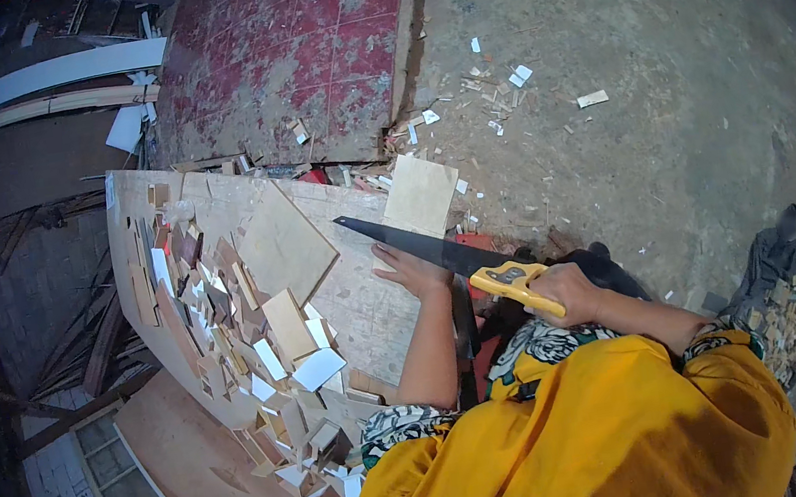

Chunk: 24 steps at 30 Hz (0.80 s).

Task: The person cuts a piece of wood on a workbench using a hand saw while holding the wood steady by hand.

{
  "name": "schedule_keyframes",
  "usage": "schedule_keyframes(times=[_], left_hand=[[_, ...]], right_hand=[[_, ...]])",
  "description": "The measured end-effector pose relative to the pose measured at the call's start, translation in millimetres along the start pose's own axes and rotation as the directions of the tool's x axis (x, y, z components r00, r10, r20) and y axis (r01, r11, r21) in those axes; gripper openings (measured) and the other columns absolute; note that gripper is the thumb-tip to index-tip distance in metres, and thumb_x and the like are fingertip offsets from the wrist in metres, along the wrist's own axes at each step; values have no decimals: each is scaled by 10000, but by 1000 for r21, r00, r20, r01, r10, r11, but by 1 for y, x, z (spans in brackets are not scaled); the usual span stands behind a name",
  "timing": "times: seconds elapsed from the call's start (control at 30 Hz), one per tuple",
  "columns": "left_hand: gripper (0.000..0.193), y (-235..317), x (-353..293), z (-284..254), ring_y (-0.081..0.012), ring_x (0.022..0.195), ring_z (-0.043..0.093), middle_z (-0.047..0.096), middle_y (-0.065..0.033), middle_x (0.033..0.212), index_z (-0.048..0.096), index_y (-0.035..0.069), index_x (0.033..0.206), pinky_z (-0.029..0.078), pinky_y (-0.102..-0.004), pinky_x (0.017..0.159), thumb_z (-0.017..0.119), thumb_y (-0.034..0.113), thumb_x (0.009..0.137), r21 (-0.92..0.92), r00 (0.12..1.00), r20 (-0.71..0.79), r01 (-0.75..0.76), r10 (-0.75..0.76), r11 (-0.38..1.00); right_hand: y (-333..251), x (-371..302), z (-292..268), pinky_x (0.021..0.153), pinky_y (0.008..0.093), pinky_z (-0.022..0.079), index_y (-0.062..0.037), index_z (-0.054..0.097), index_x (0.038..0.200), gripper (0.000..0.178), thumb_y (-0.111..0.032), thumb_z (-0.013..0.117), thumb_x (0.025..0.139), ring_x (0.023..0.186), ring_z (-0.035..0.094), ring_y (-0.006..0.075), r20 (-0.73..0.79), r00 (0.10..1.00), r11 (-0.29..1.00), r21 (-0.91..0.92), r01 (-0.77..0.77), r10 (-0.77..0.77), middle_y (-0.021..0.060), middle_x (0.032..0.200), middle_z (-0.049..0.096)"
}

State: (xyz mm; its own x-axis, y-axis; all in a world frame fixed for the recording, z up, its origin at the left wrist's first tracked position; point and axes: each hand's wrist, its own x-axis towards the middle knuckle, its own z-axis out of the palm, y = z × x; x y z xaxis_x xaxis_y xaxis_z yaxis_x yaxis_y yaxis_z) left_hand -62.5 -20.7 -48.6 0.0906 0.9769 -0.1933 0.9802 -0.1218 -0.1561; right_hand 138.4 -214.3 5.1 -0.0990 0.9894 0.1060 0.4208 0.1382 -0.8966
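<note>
My right hand (567, 293) is closed round the yellow handle of a handsaw (417, 243). The saw's dark blade slants up and to the left, across the near edge of a pale plywood piece (423, 191) that juts past the worktop's right edge. Just below the blade, my left hand (413, 271) lies on the worktop (364, 298) with its fingers spread. A small bit of pale wood shows between its thumb and fingers; whether it belongs to the plywood piece, I cannot tell.
A larger plywood sheet (285, 241) lies left of my left hand. Several wood and white-faced offcuts (318, 368) are heaped along the worktop's left side. Scraps litter the concrete floor (662, 113), beside a raised red tiled slab (292, 51). A dark sack of offcuts (789, 298) stands at right.
</note>
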Motion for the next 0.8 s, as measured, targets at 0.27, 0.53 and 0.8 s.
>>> schedule_keyframes(times=[0.27,0.53,0.8], left_hand=[[1104,7,0,-11,-404,1490,105,185,-222,1593,263,20,1524,130,-679,1137,639,694,735,51,999,-12,42,-41,998],[1174,13,-2,-22,-362,1495,127,179,-170,1607,236,-8,1519,140,-657,1149,737,631,671,20,997,-32,72,-71,997],[1238,16,-4,-28,-358,1494,142,213,-166,1599,207,5,1529,138,-650,1153,791,603,615,-36,995,-48,84,-86,996]], right_hand=[[1,-4,-5,613,436,502,-116,629,888,163,-251,691,820,714,642,359,-27,1000,997,80,-15,17,128,763,634],[0,-10,-5,637,441,515,-93,642,951,203,-241,704,826,730,647,367,-70,996,997,57,-53,57,145,793,645],[-6,-16,3,634,423,505,-56,621,974,322,-307,749,818,708,628,392,-109,988,973,217,-83,109,159,779,623]])
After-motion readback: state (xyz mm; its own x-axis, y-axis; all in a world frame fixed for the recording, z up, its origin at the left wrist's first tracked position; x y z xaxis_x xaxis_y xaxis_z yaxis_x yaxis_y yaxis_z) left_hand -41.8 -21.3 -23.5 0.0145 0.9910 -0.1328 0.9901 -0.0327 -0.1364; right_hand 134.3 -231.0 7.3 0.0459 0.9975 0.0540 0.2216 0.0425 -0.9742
